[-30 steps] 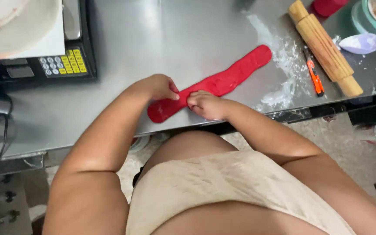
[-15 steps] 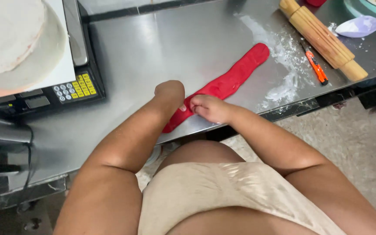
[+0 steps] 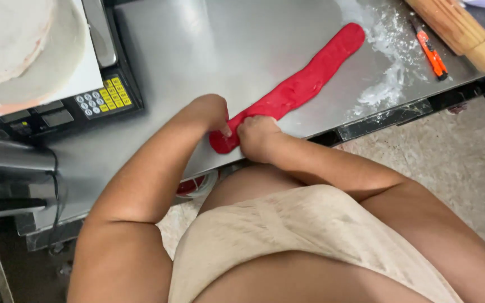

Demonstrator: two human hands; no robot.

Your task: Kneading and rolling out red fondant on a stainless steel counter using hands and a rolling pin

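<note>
A long flat strip of red fondant (image 3: pixel 304 84) lies diagonally on the steel table (image 3: pixel 209 50), its far end near a patch of white powder. My left hand (image 3: pixel 211 115) and my right hand (image 3: pixel 256 134) are side by side at the strip's near end by the table's front edge. Fingers of both hands pinch and press that end. The near tip of the strip shows just below my left fingers.
A wooden rolling pin (image 3: pixel 456 28) and an orange craft knife (image 3: pixel 430 50) lie at the far right. White powder (image 3: pixel 388 62) is scattered beside them. A scale with a keypad (image 3: pixel 79 106) carrying a white iced cake (image 3: pixel 18 45) on a board stands at the left.
The view has shifted, so the table appears higher and to the right. Both hands stay at the strip's near end, now closer together on it.
</note>
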